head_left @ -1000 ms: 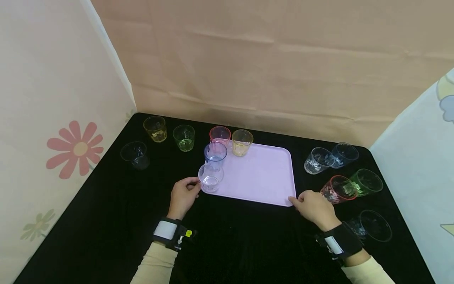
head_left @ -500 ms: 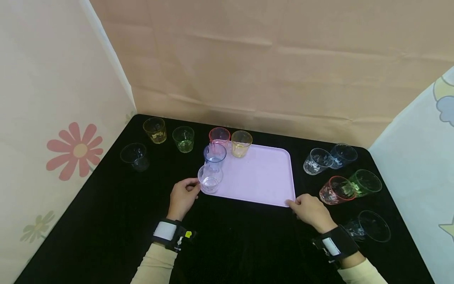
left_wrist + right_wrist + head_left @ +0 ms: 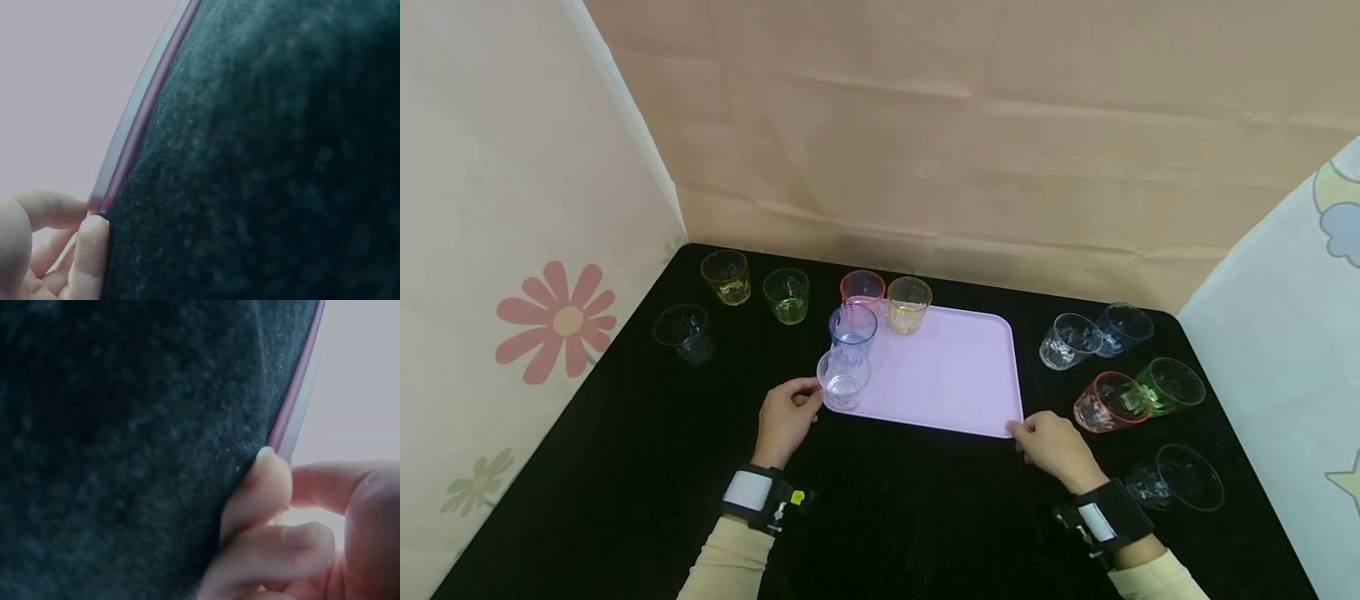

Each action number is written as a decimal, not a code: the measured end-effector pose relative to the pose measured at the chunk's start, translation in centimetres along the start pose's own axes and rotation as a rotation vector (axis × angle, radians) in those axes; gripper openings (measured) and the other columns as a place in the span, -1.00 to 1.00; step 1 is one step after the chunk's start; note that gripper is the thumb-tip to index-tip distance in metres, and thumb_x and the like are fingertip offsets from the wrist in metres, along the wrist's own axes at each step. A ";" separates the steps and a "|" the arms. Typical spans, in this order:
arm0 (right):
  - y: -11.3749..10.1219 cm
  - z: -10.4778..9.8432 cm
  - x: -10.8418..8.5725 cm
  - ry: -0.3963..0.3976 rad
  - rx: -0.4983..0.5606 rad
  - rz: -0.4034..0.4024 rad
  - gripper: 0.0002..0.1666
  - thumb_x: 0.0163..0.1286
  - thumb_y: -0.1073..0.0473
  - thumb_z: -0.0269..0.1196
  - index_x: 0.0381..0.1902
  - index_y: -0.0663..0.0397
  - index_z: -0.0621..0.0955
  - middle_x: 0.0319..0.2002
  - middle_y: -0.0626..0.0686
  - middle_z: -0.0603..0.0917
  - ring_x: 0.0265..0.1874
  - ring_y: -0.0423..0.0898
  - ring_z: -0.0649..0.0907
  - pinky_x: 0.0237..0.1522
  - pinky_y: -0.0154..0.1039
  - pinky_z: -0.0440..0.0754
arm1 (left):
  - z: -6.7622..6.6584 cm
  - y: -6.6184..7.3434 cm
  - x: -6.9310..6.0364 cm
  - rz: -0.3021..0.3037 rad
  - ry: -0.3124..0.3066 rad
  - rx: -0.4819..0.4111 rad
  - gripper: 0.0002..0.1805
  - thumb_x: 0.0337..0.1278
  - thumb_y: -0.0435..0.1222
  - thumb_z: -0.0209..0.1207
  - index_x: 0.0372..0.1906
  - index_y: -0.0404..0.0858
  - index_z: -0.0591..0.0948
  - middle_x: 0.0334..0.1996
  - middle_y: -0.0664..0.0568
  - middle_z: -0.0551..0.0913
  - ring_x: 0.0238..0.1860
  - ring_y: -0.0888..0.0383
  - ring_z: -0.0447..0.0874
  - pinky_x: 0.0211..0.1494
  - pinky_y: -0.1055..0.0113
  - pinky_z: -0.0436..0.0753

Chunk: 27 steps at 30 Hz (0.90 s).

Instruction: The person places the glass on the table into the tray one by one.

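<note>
A pale purple tray (image 3: 955, 367) lies on the black table, with a hand at each front corner. My left hand (image 3: 784, 423) pinches the front left corner between thumb and finger, the tray's rim (image 3: 140, 106) rising from the grip in the left wrist view. At the front right corner, my right hand (image 3: 1058, 450) pinches the rim (image 3: 297, 394) in the same way. Grouped at the tray's left side are a clear glass (image 3: 843, 388), a blue glass (image 3: 853, 335), a red glass (image 3: 862, 288) and a yellow glass (image 3: 907, 315).
Left of the tray stand a yellow glass (image 3: 731, 287), a green glass (image 3: 788, 307) and a dark-looking clear glass (image 3: 692, 340). Several glasses, including a red one (image 3: 1101, 408) and a green one (image 3: 1168, 387), stand right. Walls border the table at the back and sides.
The right hand has shifted slightly left and toward the person at the tray's corner. Left hand, tray and glasses look the same, apart from a slight drift of the view.
</note>
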State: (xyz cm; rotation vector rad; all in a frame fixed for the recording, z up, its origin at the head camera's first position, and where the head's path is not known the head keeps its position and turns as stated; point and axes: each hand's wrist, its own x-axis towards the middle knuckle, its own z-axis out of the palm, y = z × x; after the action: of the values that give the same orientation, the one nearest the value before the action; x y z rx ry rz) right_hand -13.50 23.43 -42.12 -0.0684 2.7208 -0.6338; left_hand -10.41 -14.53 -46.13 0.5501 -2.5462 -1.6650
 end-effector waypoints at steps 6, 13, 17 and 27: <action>0.0 0.1 0.0 0.011 0.016 -0.004 -0.52 0.52 0.04 0.14 -0.59 0.12 0.66 -0.69 -0.03 0.55 -0.66 -0.09 0.49 -0.55 -0.21 0.38 | 0.0 0.0 -0.1 0.006 0.005 -0.010 -0.76 0.34 -0.28 0.27 0.04 -0.23 0.73 -0.14 -0.05 0.74 -0.42 0.17 0.69 -0.32 0.29 0.61; 0.0 0.1 0.1 0.006 0.037 0.011 -0.51 0.53 0.04 0.13 -0.61 0.11 0.64 -0.70 -0.03 0.54 -0.67 -0.09 0.48 -0.55 -0.22 0.37 | -0.2 0.1 -0.1 0.012 0.008 -0.085 -0.78 0.36 -0.34 0.24 0.02 -0.29 0.72 -0.09 -0.11 0.74 -0.36 0.13 0.72 -0.31 0.33 0.68; 0.1 0.2 0.0 0.004 0.037 0.018 -0.50 0.54 0.04 0.11 -0.62 0.10 0.63 -0.70 -0.03 0.54 -0.67 -0.09 0.47 -0.55 -0.22 0.37 | -0.3 0.2 -0.1 -0.003 -0.002 -0.156 -0.78 0.40 -0.38 0.18 0.03 -0.34 0.71 -0.05 -0.18 0.71 -0.24 0.06 0.73 -0.29 0.35 0.72; 0.0 0.2 0.1 0.014 0.027 0.026 -0.49 0.53 0.03 0.10 -0.62 0.10 0.62 -0.70 -0.03 0.54 -0.67 -0.09 0.48 -0.54 -0.22 0.37 | -1.2 0.5 -0.2 -0.018 0.025 -0.252 -0.76 0.45 -0.35 0.15 0.07 -0.31 0.69 -0.01 -0.19 0.68 -0.18 0.01 0.71 -0.32 0.37 0.72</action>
State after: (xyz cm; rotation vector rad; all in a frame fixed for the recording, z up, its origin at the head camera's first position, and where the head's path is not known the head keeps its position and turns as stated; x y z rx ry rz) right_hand -13.50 23.30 -42.30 -0.0225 2.7213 -0.6653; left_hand -10.08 -15.34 -45.10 0.5698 -2.2712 -1.9324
